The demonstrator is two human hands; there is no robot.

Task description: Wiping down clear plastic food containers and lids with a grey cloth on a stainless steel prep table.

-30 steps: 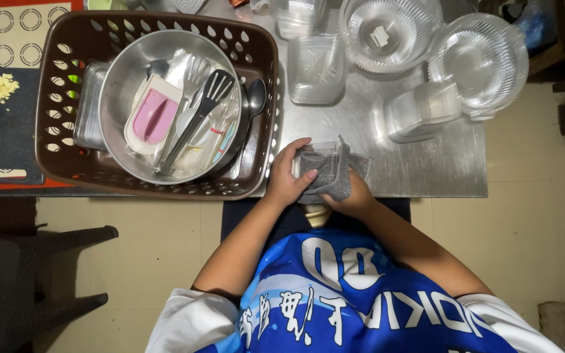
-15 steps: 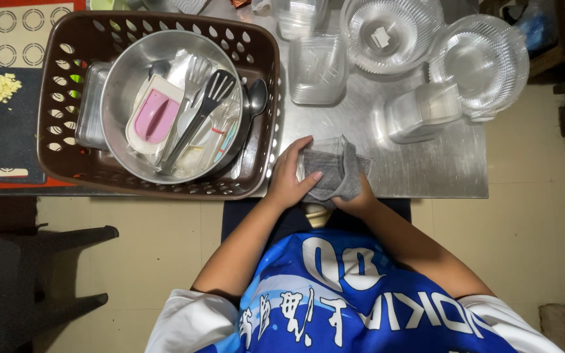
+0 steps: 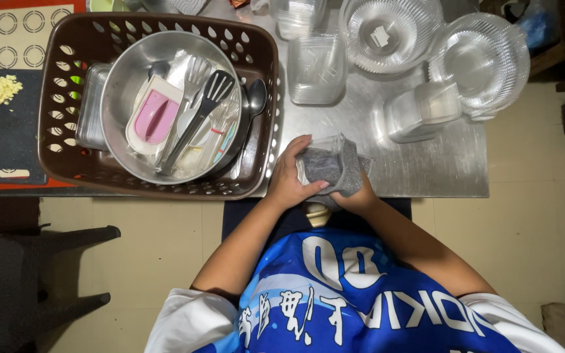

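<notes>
Both hands meet at the near edge of a steel table (image 3: 426, 163). My left hand (image 3: 290, 175) grips a clear plastic container (image 3: 327, 147) from its left side. My right hand (image 3: 351, 196) is under it, mostly hidden, and presses a grey cloth (image 3: 329, 168) against the container. The cloth wraps the container's lower part.
A brown plastic basket (image 3: 67, 98) at left holds a steel bowl (image 3: 125, 72) with a black slotted spatula (image 3: 207, 98), spoons and a pink-and-white tool (image 3: 154, 117). Clear containers (image 3: 316, 65) and ribbed bowls (image 3: 387, 33) stand behind. A dark cutting board (image 3: 8, 131) with chopped bits lies far left.
The container with the cloth has been turned and lifted slightly in my hands; the cloth has shifted over its side. Everything else is still.
</notes>
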